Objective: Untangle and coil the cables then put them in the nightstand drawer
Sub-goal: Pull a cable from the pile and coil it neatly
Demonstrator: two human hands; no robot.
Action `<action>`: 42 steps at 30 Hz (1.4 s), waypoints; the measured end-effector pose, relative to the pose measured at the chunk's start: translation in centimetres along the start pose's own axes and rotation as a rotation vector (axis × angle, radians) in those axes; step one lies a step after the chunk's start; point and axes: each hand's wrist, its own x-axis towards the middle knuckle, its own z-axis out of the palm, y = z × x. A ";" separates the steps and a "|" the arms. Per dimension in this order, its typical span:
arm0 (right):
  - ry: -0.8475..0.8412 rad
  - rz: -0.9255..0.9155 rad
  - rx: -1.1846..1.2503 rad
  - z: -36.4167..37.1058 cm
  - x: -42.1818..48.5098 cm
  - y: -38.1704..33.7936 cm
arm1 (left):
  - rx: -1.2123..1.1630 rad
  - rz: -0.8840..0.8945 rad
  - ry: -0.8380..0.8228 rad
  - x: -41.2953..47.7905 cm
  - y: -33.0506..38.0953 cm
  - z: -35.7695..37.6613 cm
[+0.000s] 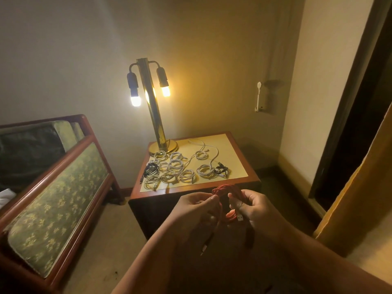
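Note:
A red cable (222, 190) is looped between my hands in front of the nightstand (237, 153). My left hand (197, 206) pinches the loops on the left side, and my right hand (252, 206) grips the right side, with a white USB plug (240, 218) sticking out below it. One end of the cable with a dark plug (206, 244) dangles under my left hand. On the nightstand top lie several coiled white cables (176, 166), a coiled black cable (151, 169), another dark coil (221, 169) and a loose white cable (206, 148). No drawer shows.
A brass lamp (154, 115) with two lit bulbs stands at the back left of the nightstand. A wooden bench with green patterned cushions (57, 200) is on the left. A yellow curtain (360, 204) hangs at the right, by a dark doorway.

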 end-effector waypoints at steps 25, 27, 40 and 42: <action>0.115 0.148 -1.140 -7.0 28.8 9.6 | 0.064 -0.269 0.546 22.8 -0.4 -14.1; 0.152 0.138 -1.214 -6.9 30.0 11.0 | 0.089 -0.270 0.588 26.6 -0.2 -15.7; 0.182 0.127 -1.325 -6.9 30.8 12.4 | 0.292 -0.306 0.750 43.6 -1.7 -21.2; 0.173 0.135 -1.328 -6.9 30.9 12.4 | 0.396 -0.309 0.760 44.2 -2.1 -21.4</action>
